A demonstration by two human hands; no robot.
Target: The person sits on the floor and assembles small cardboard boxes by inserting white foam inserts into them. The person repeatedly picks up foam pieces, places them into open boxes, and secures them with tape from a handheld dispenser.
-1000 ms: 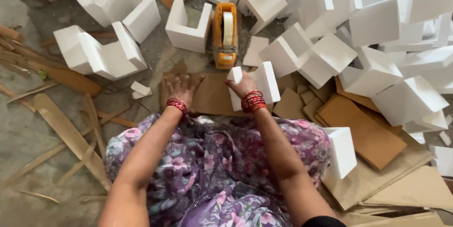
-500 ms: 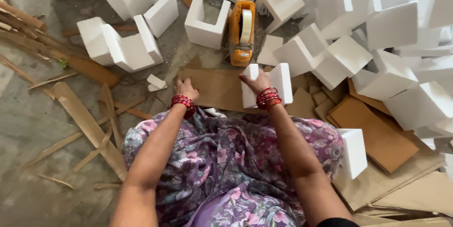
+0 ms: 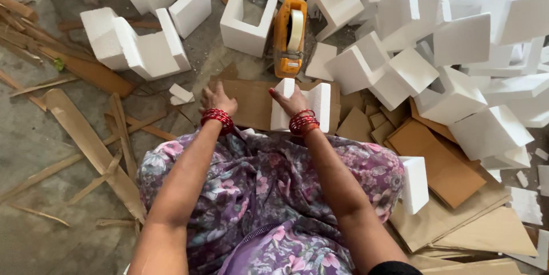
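My right hand (image 3: 293, 103) grips a white foam corner block (image 3: 316, 103) that stands on a brown cardboard piece (image 3: 251, 102) in front of my lap. My left hand (image 3: 217, 99) presses flat on the left end of that cardboard. Both wrists wear red bangles. Just beyond the cardboard lies an orange tape dispenser (image 3: 289, 36) with a roll of clear tape.
White foam corner blocks lie at the far left (image 3: 137, 46), behind the dispenser (image 3: 245, 23) and heaped at the right (image 3: 457, 52). Cardboard sheets (image 3: 446, 160) are stacked at the right, cardboard strips (image 3: 86, 143) litter the concrete floor at the left. A foam slab (image 3: 414, 183) leans by my right knee.
The view has shifted slightly. My right hand has kept its grip on the foam block, and my left hand stays on the cardboard's left end.
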